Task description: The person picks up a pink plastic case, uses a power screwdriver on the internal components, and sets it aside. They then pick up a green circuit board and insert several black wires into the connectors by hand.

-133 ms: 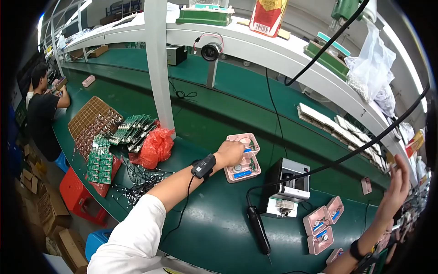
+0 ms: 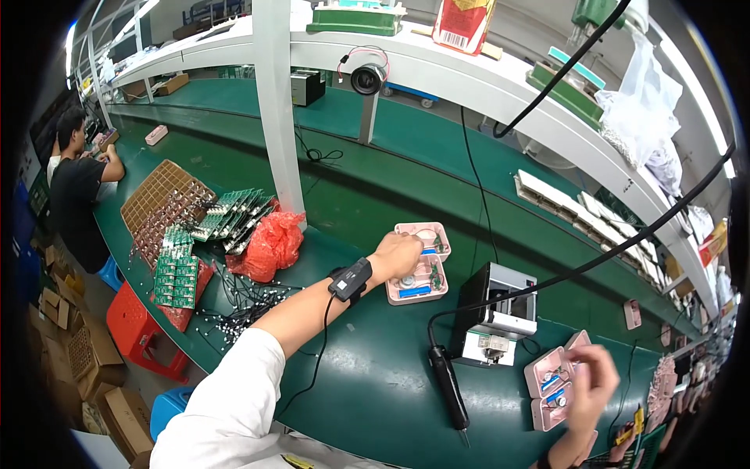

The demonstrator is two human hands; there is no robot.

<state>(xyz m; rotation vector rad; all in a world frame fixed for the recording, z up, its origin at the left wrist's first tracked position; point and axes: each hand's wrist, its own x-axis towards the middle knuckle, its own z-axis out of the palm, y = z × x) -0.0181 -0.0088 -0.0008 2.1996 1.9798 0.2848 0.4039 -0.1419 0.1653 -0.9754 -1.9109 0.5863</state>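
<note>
Head: left hand [image 2: 397, 256] at rounded plastic shells [image 2: 422, 300]

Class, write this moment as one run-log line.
left hand: over paired pink casings | right hand: near right-side pink casings, contact unclear | corded screwdriver: lying on green bench

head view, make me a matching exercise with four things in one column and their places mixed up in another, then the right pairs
Column one
1. left hand
2. right hand
3. black thin-tipped tool
4. red plastic bag

Column two
A. lying on the green bench, tip toward its near edge
B. at the pair of pink cases left of the black-and-silver machine
C. beside the green circuit boards
D. right of the machine, partly hiding other pink cases

Right pairs: 1-B, 2-D, 3-A, 4-C
</note>
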